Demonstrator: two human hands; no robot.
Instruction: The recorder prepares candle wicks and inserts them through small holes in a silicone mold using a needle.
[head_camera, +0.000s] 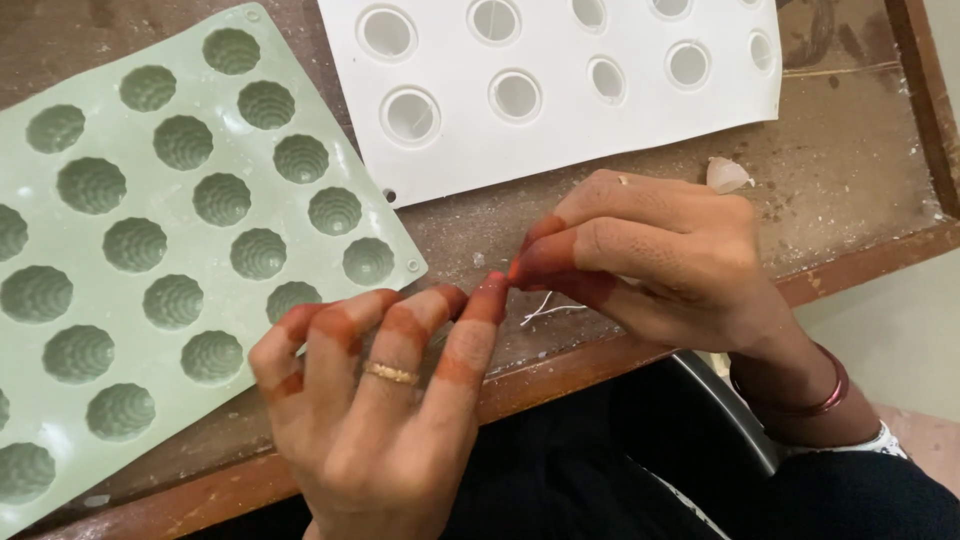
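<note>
My left hand (385, 400) and my right hand (650, 255) meet fingertip to fingertip over the front edge of a worn wooden table (850, 150). Between them they pinch a thin white wick string (548, 307), whose loose end curls just below my right fingers. A gold ring sits on one finger of my left hand, and a red bangle circles my right wrist. Left of my hands lies a pale green silicone mould (120, 180) with several ribbed round cavities, all looking empty.
A white silicone mould (560, 130) with several round cavities lies at the back centre. A small whitish wax chip (727, 175) rests on the table beside my right hand. The table has a raised wooden rim (870, 262) in front and at right.
</note>
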